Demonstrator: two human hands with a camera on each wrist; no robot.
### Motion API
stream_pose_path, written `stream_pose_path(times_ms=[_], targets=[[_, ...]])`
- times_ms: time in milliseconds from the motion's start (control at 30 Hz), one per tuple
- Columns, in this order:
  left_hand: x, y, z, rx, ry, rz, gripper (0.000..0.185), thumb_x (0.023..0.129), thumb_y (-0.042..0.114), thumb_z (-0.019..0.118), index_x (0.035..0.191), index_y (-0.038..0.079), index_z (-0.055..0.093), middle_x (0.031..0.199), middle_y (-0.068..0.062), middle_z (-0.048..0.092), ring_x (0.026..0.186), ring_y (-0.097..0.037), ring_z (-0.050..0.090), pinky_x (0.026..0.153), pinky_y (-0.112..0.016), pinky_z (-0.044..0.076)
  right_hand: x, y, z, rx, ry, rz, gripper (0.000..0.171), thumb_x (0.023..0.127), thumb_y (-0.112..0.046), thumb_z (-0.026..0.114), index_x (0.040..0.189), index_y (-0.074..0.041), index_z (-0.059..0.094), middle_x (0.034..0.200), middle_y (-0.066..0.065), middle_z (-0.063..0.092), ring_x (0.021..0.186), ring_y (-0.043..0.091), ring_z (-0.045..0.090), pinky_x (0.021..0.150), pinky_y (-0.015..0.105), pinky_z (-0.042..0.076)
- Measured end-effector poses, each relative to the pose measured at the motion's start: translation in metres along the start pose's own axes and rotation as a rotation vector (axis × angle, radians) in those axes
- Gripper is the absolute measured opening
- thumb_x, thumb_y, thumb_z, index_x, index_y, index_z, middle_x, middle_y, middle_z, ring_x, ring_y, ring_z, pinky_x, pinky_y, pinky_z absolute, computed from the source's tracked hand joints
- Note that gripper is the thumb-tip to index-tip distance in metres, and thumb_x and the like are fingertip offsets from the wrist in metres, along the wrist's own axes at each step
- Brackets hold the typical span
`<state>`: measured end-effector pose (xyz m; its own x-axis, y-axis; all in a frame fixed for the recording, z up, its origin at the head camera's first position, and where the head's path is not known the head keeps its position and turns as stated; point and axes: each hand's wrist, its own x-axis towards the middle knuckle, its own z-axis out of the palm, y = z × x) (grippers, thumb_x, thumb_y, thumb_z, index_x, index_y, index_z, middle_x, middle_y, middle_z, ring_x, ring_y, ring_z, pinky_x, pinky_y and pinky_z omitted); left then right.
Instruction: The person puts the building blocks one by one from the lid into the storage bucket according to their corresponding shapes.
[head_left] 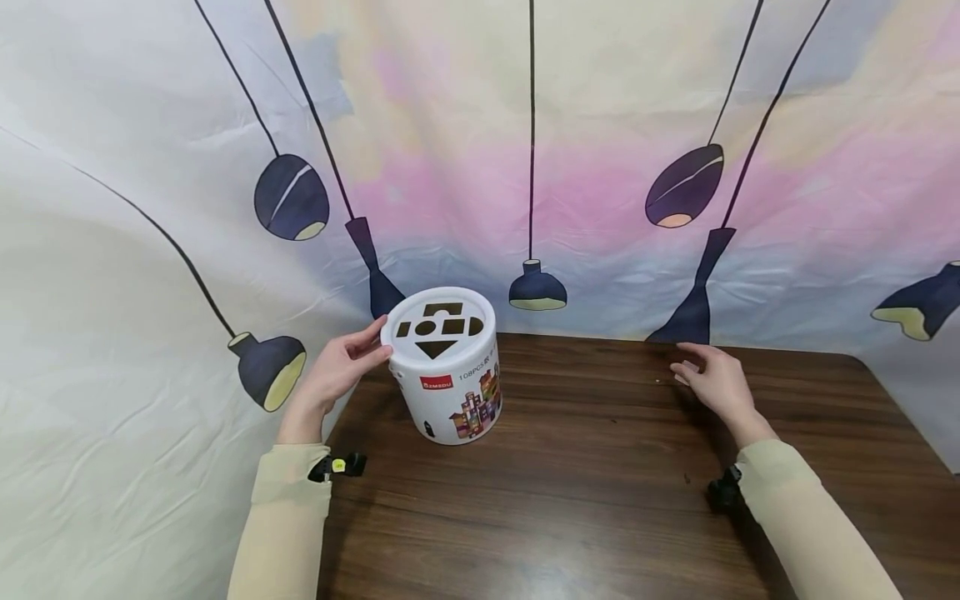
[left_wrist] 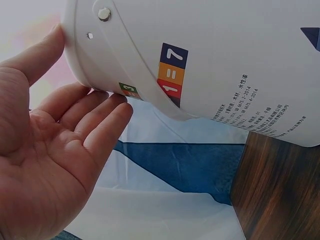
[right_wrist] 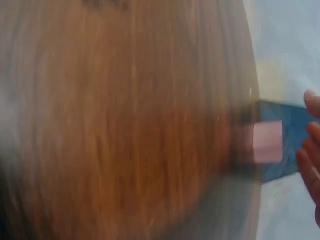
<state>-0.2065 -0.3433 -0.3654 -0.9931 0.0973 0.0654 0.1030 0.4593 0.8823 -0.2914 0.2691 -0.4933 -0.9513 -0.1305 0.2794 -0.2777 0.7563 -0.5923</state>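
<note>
A white bucket (head_left: 442, 400) with colourful block pictures stands on the table's left side. Its white lid (head_left: 401, 342) has several shaped cut-outs. My left hand (head_left: 339, 367) touches the lid's left side with thumb and fingertips. In the left wrist view, the fingers (left_wrist: 107, 120) lie fairly straight against the bucket's rim, and the palm is bare. Toward the table's back right is my right hand (head_left: 716, 385), loosely bent and holding nothing visible. A small pink block (right_wrist: 267, 142) shows near its fingers (right_wrist: 311, 145) in the right wrist view, with a gap between; the head view hides this block.
The dark brown wooden table (head_left: 570, 500) ends at a hanging cloth (head_left: 592, 183) printed with lamps, behind and to the left. A strap handle (left_wrist: 132, 65) hangs on the bucket's side. Tiny specks lie on the tabletop.
</note>
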Motion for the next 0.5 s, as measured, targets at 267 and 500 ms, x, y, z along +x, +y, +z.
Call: stream_pose_path(times_ms=[267,500], targets=[[-0.001,0.002,0.0,-0.003,-0.001,-0.001,0.069,0.106,0.031,0.072,0.165,0.014,0.042,0.166,-0.005,0.044,0.145,-0.028,0.051,0.115,-0.032,0.044,-0.006,0.02,-0.003,-0.041,-0.1,0.085,0.066,0.104,-0.036,0.073,0.148,0.011,0.055,0.139,0.039,0.058,0.122,0.06,0.055,0.093,0.071,0.05],[-0.003,0.006,0.0,-0.008,-0.006,0.007,0.067,0.107,0.027,0.071,0.165,0.012,0.041,0.167,-0.007,0.041,0.146,-0.029,0.05,0.11,-0.022,0.045,-0.006,0.025,-0.001,-0.058,-0.115,0.113,0.067,0.106,-0.037,0.07,0.148,0.011,0.054,0.138,0.04,0.058,0.124,0.06,0.054,0.096,0.072,0.048]])
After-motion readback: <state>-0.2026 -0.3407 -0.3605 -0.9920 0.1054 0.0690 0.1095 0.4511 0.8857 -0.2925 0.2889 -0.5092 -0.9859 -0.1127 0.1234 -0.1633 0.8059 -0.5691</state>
